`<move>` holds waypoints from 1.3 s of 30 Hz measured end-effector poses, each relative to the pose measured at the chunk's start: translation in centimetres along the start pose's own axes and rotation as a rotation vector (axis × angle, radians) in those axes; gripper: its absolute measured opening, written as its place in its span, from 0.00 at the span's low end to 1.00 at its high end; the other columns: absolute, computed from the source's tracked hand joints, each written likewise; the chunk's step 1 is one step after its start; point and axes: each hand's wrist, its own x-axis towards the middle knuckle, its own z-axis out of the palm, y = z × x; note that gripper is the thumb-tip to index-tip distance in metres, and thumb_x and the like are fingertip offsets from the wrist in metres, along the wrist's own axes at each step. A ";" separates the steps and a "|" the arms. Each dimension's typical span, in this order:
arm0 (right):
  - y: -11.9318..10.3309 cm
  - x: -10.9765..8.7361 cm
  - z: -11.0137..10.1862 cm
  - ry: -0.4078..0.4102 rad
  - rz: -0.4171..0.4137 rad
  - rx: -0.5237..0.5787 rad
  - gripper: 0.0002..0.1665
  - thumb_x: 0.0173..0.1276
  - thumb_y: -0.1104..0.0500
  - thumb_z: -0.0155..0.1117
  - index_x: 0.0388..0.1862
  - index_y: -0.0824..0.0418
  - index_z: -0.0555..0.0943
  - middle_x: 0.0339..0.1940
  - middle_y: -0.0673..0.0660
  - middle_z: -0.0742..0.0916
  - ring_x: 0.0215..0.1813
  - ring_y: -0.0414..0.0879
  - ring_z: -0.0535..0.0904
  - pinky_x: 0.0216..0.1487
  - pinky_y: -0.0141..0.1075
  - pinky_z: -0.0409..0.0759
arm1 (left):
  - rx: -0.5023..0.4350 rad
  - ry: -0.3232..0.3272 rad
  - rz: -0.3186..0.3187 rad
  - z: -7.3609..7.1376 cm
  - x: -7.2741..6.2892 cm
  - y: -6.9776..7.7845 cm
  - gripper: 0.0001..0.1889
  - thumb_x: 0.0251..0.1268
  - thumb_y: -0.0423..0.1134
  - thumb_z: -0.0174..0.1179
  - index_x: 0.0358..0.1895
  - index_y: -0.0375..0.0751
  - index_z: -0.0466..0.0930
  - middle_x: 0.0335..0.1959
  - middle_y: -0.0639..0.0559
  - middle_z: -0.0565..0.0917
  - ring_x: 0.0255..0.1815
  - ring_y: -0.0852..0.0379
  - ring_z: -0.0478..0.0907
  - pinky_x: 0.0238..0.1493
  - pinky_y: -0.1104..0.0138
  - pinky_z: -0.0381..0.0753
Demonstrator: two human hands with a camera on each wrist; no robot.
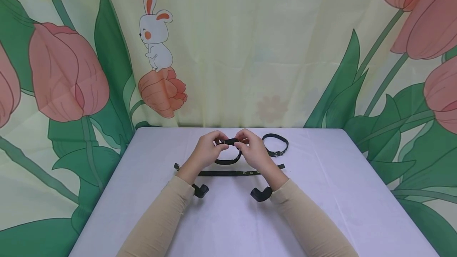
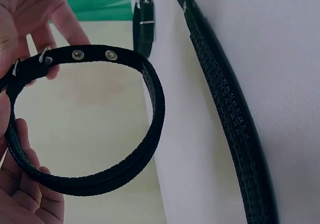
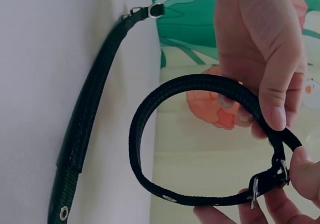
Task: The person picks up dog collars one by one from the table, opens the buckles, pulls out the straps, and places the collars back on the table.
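Note:
Both hands hold a black dog collar (image 1: 227,162), bent into a loop above the table. The left hand (image 1: 208,148) pinches the strap on the left side. At the buckle end, the right hand (image 1: 254,150) grips with thumb and fingers. In the right wrist view the strap's free end sticks out in a small loop between the two thumbs, beside the silver buckle (image 3: 284,171). Metal eyelets (image 2: 111,55) line the strap in the left wrist view. Below the hands a second black collar (image 1: 225,173) lies straight, its ends partly behind the forearms.
A third collar (image 1: 275,135), fastened into a ring, stands on the white table (image 1: 321,209) right of the hands. Black wrist devices (image 1: 262,194) hang under both wrists. Behind the table is a curtain (image 1: 228,50) printed with tulips and a rabbit.

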 end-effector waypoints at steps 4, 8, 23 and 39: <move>0.0 0.1 -0.1 -0.010 0.018 0.081 0.09 0.77 0.65 0.68 0.51 0.57 0.81 0.51 0.60 0.86 0.54 0.55 0.85 0.46 0.43 0.92 | -0.016 -0.001 -0.021 0.0 0.0 -0.1 0.08 0.69 0.33 0.73 0.46 0.48 0.86 0.38 0.53 0.84 0.39 0.52 0.80 0.37 0.63 0.79; 0.0 0.2 -0.2 -0.020 0.034 0.124 0.09 0.78 0.67 0.66 0.52 0.58 0.80 0.52 0.61 0.85 0.53 0.55 0.85 0.46 0.44 0.93 | -0.020 0.005 -0.030 0.0 0.0 -0.3 0.08 0.69 0.33 0.73 0.46 0.49 0.86 0.38 0.53 0.84 0.40 0.51 0.80 0.37 0.62 0.79; -0.1 0.0 0.0 -0.012 0.044 0.122 0.09 0.79 0.65 0.66 0.53 0.57 0.81 0.52 0.62 0.86 0.53 0.55 0.86 0.47 0.47 0.93 | -0.009 -0.002 0.028 -0.1 -0.2 0.0 0.12 0.68 0.37 0.73 0.53 0.48 0.87 0.45 0.53 0.87 0.46 0.52 0.79 0.40 0.62 0.81; 0.2 -0.2 0.3 -0.010 -0.005 0.041 0.08 0.78 0.62 0.68 0.53 0.54 0.82 0.51 0.59 0.89 0.53 0.55 0.88 0.44 0.42 0.90 | -0.004 0.001 0.060 0.3 0.1 0.7 0.11 0.65 0.34 0.76 0.46 0.47 0.85 0.42 0.54 0.87 0.46 0.55 0.83 0.49 0.60 0.84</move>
